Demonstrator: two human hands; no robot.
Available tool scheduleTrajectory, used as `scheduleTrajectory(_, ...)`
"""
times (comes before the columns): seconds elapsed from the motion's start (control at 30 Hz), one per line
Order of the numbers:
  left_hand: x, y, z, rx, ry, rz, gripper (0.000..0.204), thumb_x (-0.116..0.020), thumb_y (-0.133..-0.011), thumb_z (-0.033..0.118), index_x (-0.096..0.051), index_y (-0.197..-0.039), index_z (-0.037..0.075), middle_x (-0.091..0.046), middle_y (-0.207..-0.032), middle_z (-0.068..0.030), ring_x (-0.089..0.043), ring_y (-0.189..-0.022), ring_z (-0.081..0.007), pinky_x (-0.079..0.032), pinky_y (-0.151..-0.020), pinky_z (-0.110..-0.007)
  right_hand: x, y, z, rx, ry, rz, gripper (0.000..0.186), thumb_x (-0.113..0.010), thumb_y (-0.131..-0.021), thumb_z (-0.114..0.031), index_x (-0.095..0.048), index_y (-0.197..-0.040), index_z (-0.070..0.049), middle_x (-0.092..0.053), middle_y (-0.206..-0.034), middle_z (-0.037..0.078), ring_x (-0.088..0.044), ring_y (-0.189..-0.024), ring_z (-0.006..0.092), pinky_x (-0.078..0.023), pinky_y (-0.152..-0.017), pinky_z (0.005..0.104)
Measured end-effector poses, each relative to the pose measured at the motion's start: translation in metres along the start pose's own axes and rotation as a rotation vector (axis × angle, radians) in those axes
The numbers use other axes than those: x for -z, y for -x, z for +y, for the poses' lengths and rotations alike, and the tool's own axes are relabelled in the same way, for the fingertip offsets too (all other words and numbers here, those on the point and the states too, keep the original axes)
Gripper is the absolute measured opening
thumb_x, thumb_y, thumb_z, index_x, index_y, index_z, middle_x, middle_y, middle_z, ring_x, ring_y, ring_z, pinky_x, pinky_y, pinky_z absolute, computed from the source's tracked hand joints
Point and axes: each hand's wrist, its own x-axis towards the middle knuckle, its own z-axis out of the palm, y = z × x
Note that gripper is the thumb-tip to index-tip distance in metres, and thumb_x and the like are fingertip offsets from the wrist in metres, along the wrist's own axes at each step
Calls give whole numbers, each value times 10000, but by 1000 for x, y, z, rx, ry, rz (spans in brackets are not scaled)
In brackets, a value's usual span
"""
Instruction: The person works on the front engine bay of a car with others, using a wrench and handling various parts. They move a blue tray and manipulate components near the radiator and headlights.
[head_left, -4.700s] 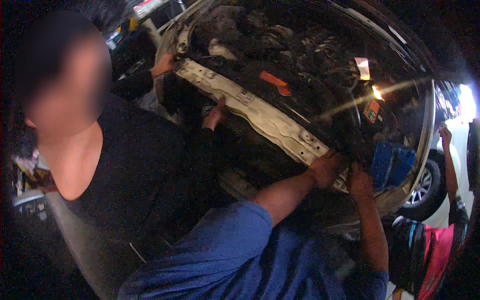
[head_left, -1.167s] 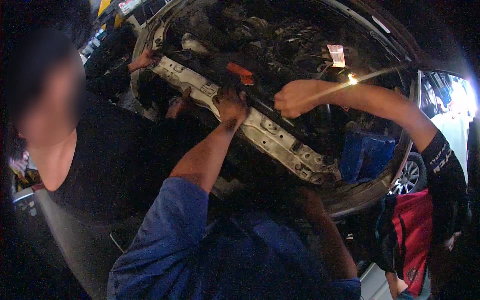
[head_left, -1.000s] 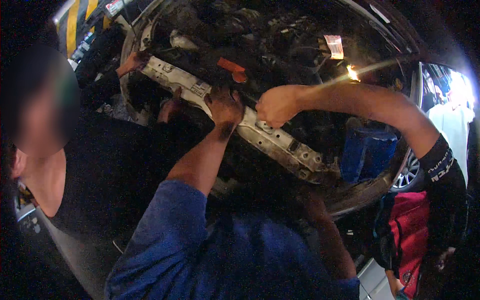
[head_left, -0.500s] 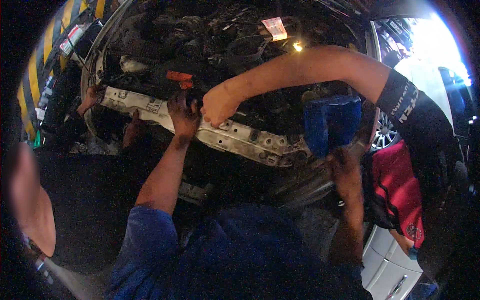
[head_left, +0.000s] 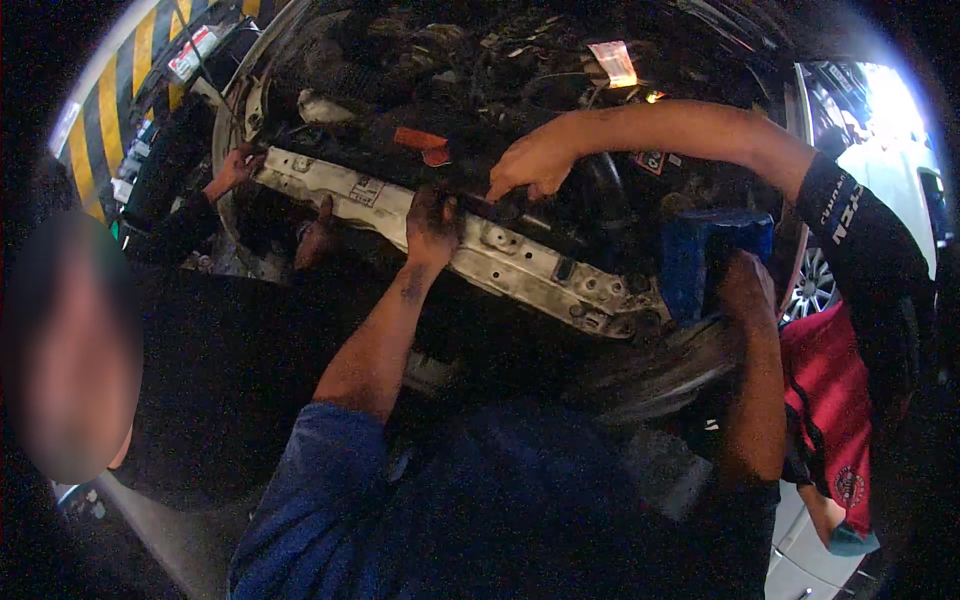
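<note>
My right hand [head_left: 530,165] reaches in from the right on a bare forearm with a black sleeve. It is over the open engine bay [head_left: 480,60] of a car. Its fingers curl down onto dark parts just behind the pale metal crossbar [head_left: 520,262]; I cannot tell whether they grip anything. My left hand is not in view. A person in a blue shirt [head_left: 330,500] stands in front of me, one grimy hand [head_left: 432,225] on the crossbar right beside mine, the other hand [head_left: 745,290] by a blue box-shaped part [head_left: 700,255].
Another person in black [head_left: 230,370] stands at the left, with hands [head_left: 238,165] on the crossbar's left end. A red garment [head_left: 830,410] and a wheel [head_left: 815,285] show at the right. A yellow-and-black striped post [head_left: 110,110] rises at the upper left.
My right arm has swung from the far right across to the middle of the engine bay. The blue-shirted person's hand has shifted along the crossbar to beside mine.
</note>
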Motion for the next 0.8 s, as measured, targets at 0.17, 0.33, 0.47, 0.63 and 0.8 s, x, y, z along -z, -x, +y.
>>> scheduleTrajectory(0.17,1,6,-5,89,-209,-45,269,-491,-919,158,-526,-1113,-25,-564,-1040,-212,-557,-976,-370,-445,-850,-424,19,16,1,-6,-157,146,483,-638,-810,-246,-526,-1230,-35,-597,-1111,264,-587,-1031,368,-440,-895,443)
scheduleTrajectory(0.33,24,30,-31,-97,-275,69,340,-524,-923,224,-518,-1121,-52,-562,-1077,-221,-556,-992,-389,-447,-872,-417,38,45,-22,69,-341,327,472,-642,-819,-246,-527,-1217,-21,-601,-1103,264,-588,-1028,380,-446,-885,443)
scheduleTrajectory(0.47,20,29,45,129,44,89,386,-535,-928,261,-519,-1161,-47,-562,-1109,-199,-556,-1029,-317,-436,-903,-401,49,83,-28,61,-322,436,463,-646,-827,-246,-528,-1207,-9,-605,-1097,264,-588,-1026,390,-450,-876,442)
scheduleTrajectory(0.63,25,39,92,66,37,14,357,-549,-922,248,-536,-1155,-22,-577,-1077,-166,-565,-996,-266,-444,-884,-365,48,97,-39,70,-247,511,454,-650,-836,-245,-528,-1194,6,-609,-1089,264,-589,-1024,402,-456,-865,442)
scheduleTrajectory(0.8,14,58,116,132,113,-230,291,-579,-894,151,-547,-1131,-15,-585,-1065,-157,-582,-992,-268,-453,-892,-361,34,90,-37,25,-213,486,429,-647,-848,-244,-533,-1168,18,-618,-1079,251,-594,-1024,390,-457,-863,427)
